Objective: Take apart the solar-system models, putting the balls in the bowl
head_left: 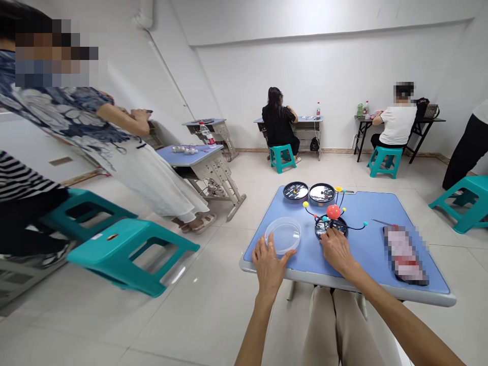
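Note:
My left hand point(270, 264) is spread, thumb apart from the fingers, at the near side of a clear round plastic dish point(282, 249); the fingertips touch its rim. My right hand point(337, 250) reaches to a black round tray point(343, 235), fingers bent down and close together; what they hold is hidden. Above this tray stands a planet model with a red ball point(333, 212) in the middle and curved black arms that end in small yellow, teal and red balls. Two more black round trays, a left one point(296, 191) and a right one point(322, 193), hold small parts at the table's far edge.
On the blue table point(366, 259) a thin screwdriver-like tool point(384, 222) and a blurred-out flat phone-like object point(406, 254) lie at the right. A teal stool point(129, 244) stands on the left floor beside a standing person point(129, 147). Other people sit at desks by the wall.

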Tool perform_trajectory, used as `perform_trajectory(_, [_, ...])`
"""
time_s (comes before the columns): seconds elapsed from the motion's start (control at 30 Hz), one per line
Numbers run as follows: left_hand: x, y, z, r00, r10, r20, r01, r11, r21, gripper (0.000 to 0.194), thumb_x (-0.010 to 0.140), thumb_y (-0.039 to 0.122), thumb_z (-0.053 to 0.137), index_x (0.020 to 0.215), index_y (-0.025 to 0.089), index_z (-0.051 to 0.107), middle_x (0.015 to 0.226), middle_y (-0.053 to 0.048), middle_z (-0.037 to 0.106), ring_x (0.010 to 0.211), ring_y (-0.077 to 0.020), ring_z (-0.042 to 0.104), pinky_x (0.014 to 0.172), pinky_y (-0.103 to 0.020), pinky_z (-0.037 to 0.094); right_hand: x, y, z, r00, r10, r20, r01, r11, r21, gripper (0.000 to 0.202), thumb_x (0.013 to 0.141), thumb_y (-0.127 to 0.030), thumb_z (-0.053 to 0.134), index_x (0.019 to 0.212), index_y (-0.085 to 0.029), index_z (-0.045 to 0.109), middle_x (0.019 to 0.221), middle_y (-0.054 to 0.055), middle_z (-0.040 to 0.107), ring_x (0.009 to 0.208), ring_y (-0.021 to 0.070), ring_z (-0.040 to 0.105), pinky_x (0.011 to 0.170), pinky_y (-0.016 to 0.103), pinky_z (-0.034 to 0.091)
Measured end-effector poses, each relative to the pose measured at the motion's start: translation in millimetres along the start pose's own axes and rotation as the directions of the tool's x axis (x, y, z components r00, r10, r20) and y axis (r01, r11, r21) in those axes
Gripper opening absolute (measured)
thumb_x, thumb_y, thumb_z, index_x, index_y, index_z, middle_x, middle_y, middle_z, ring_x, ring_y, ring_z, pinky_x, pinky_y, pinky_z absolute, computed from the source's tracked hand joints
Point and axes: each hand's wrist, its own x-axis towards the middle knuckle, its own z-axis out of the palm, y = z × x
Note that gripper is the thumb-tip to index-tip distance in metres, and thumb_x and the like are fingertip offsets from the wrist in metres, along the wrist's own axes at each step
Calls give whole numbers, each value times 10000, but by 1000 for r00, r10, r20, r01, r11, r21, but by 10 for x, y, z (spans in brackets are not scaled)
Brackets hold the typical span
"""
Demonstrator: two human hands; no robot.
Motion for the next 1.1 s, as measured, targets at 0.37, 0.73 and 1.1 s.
perform_trajectory(0.37, [125, 98, 8, 999, -44, 9, 43, 997, 71, 857, 796, 691, 542, 1409, 102, 435, 1425, -252, 476, 1310, -383, 446, 1053, -540, 351, 30, -78, 39, 996, 90, 2, -90, 996, 8, 187, 910, -100, 495, 878, -145, 673, 904, 153, 643, 853, 260, 580, 767, 381, 416])
perform_trajectory(0.73, [228, 160, -8, 997, -63, 54, 56, 990, 127, 916, 767, 692, 578, 1422, 71, 419, 1429, -272, 461, 1296, -393, 455, 1044, -534, 359, 121, -228, -101, 988, 133, 79, -130, 990, -50, 192, 873, -72, 520, 964, -108, 686, 989, 176, 661, 916, 277, 611, 741, 348, 453])
perform_trajectory(1.1, [280, 188, 19, 994, -102, 31, 98, 989, 113, 921, 781, 703, 541, 1435, 72, 392, 1411, -264, 487, 1262, -394, 478, 1025, -531, 373, 139, -209, -90, 993, 60, 97, -55, 997, -59, 258, 846, 9, 490, 899, -112, 711, 938, 194, 678, 882, 275, 629, 770, 375, 430])
